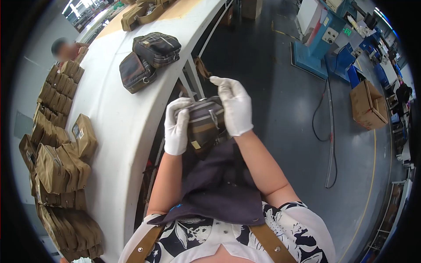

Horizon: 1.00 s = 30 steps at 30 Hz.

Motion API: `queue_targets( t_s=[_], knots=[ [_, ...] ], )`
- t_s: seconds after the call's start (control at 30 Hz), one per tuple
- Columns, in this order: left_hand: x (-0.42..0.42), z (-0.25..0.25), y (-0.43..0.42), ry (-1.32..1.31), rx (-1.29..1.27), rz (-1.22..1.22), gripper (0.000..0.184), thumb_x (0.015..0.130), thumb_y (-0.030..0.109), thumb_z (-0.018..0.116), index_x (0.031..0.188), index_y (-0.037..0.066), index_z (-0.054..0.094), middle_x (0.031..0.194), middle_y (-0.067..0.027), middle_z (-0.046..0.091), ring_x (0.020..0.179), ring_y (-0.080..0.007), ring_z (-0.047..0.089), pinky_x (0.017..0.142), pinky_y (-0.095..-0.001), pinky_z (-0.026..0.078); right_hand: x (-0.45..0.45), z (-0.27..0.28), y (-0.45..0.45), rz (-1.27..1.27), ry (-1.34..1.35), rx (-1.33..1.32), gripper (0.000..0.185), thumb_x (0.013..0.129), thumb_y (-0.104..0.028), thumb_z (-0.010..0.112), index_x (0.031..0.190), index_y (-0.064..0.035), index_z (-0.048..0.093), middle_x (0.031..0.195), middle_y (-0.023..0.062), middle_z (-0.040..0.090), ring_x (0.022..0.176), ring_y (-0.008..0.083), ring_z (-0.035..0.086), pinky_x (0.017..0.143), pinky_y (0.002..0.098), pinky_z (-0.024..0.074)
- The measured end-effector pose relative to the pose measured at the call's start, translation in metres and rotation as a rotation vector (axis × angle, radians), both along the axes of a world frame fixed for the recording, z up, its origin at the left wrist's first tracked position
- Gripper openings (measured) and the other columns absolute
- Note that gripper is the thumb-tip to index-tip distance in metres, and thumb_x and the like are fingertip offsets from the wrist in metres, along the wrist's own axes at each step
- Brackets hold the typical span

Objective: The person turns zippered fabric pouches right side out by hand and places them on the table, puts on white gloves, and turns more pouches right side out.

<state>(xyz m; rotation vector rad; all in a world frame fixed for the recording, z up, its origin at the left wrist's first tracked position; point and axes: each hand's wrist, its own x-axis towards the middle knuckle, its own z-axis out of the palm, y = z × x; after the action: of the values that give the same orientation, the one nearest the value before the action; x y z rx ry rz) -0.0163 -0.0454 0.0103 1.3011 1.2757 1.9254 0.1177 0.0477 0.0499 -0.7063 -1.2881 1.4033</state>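
In front of my body I hold a small dark striped zip bag (204, 127) in brown, grey and black, with a pale label low on its front. My left hand (176, 127), in a white glove, grips its left side, thumb on the near face. Beside the bag's upper right is my right hand (237, 107), also white-gloved. Its fingers are bent and drawn together near the tips; what they pinch, if anything, is too small to make out. Just past those fingertips a brown strap-like piece (202, 68) shows by the table frame.
On the long white table (112, 131) lie two dark plaid bags (155, 50). Several tan bags (63, 166) are stacked along its far left side, where another person (66, 50) is. A blue machine (320, 44) and a cardboard box (368, 105) stand at right; a cable (331, 149) crosses the floor.
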Motion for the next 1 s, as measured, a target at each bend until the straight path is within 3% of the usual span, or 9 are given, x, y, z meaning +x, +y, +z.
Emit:
queue_targets(
  t_s=[0.07, 0.1, 0.23, 0.4, 0.47, 0.53, 0.57, 0.7, 1.0],
  knots=[
    [-0.009, -0.018, -0.003, 0.079, 0.037, 0.031, 0.016, 0.100, 0.014, 0.052, 0.111, 0.002, 0.053, 0.118, -0.0118, 0.054, 0.108, -0.0174, 0.055, 0.098, -0.0313, 0.043, -0.013, -0.012, -0.001, 0.075, -0.003, -0.070, 0.024, 0.101, -0.013, 0.054, 0.117, 0.0015, 0.063, 0.091, -0.0028, 0.061, 0.077, 0.0029, 0.047, 0.072, 0.0182, 0.0422],
    [-0.008, -0.016, -0.004, 0.097, 0.003, 0.021, 0.017, 0.102, 0.020, 0.050, 0.108, 0.003, 0.051, 0.120, -0.0151, 0.055, 0.111, -0.0201, 0.053, 0.103, -0.0364, 0.040, -0.016, -0.011, -0.004, -0.007, -0.014, -0.002, 0.021, 0.101, -0.011, 0.052, 0.115, 0.0021, 0.062, 0.095, -0.0002, 0.063, 0.081, 0.0028, 0.050, 0.076, 0.0183, 0.0436],
    [-0.008, -0.014, 0.001, 0.002, -0.040, -0.006, 0.021, 0.102, 0.021, 0.049, 0.111, 0.003, 0.051, 0.121, -0.0144, 0.055, 0.114, -0.0211, 0.053, 0.102, -0.0359, 0.041, -0.010, -0.037, -0.018, 0.058, 0.194, -0.030, 0.021, 0.102, -0.010, 0.048, 0.113, 0.0030, 0.061, 0.112, 0.0082, 0.066, 0.092, 0.0068, 0.058, 0.086, 0.0220, 0.0463],
    [-0.012, 0.005, 0.006, -0.029, -0.187, -0.095, 0.026, 0.104, 0.026, 0.047, 0.113, 0.002, 0.054, 0.115, -0.0083, 0.058, 0.108, -0.0142, 0.055, 0.098, -0.0291, 0.043, -0.011, -0.004, -0.005, -0.008, 0.106, -0.016, 0.019, 0.101, -0.008, 0.051, 0.111, 0.0017, 0.063, 0.107, 0.0056, 0.068, 0.089, 0.0051, 0.056, 0.082, 0.0200, 0.0460],
    [-0.021, -0.001, 0.013, 0.014, -0.295, -0.057, 0.034, 0.105, 0.033, 0.040, 0.116, 0.004, 0.054, 0.115, -0.0082, 0.060, 0.108, -0.0132, 0.055, 0.097, -0.0287, 0.043, -0.012, 0.011, 0.002, 0.055, -0.121, 0.045, 0.019, 0.101, -0.010, 0.051, 0.111, 0.0024, 0.063, 0.107, 0.0064, 0.068, 0.090, 0.0060, 0.056, 0.082, 0.0208, 0.0463],
    [-0.029, -0.022, 0.021, -0.027, -0.315, -0.119, 0.043, 0.106, 0.041, 0.033, 0.119, 0.005, 0.051, 0.119, -0.0093, 0.060, 0.110, -0.0143, 0.055, 0.098, -0.0301, 0.044, -0.018, 0.001, -0.002, 0.024, -0.074, 0.104, 0.020, 0.102, -0.011, 0.050, 0.111, 0.0026, 0.062, 0.107, 0.0075, 0.068, 0.093, 0.0078, 0.058, 0.085, 0.0224, 0.0470],
    [-0.033, -0.032, 0.023, 0.029, -0.299, -0.100, 0.043, 0.105, 0.041, 0.034, 0.120, 0.004, 0.050, 0.119, -0.0094, 0.060, 0.110, -0.0155, 0.056, 0.098, -0.0306, 0.044, -0.021, -0.005, -0.002, 0.005, -0.048, 0.141, 0.020, 0.102, -0.012, 0.050, 0.110, 0.0027, 0.062, 0.108, 0.0080, 0.067, 0.094, 0.0087, 0.059, 0.086, 0.0231, 0.0474],
    [-0.026, -0.024, 0.019, -0.130, -0.192, -0.232, 0.033, 0.104, 0.032, 0.046, 0.118, 0.003, 0.053, 0.114, -0.0074, 0.061, 0.105, -0.0140, 0.057, 0.094, -0.0292, 0.046, -0.007, -0.035, -0.020, -0.020, -0.021, 0.267, 0.028, 0.092, 0.014, 0.046, 0.115, 0.0039, 0.056, 0.110, 0.0121, 0.067, 0.105, 0.0133, 0.063, 0.097, 0.0270, 0.0478],
    [-0.038, -0.025, 0.032, -0.103, -0.224, -0.297, 0.034, 0.102, 0.032, 0.048, 0.119, 0.003, 0.055, 0.114, -0.0060, 0.060, 0.107, -0.0143, 0.056, 0.096, -0.0288, 0.044, -0.014, -0.044, -0.026, -0.073, -0.022, 0.386, 0.025, 0.093, 0.010, 0.049, 0.116, 0.0035, 0.056, 0.110, 0.0132, 0.068, 0.106, 0.0165, 0.065, 0.095, 0.0274, 0.0492]
  ],
)
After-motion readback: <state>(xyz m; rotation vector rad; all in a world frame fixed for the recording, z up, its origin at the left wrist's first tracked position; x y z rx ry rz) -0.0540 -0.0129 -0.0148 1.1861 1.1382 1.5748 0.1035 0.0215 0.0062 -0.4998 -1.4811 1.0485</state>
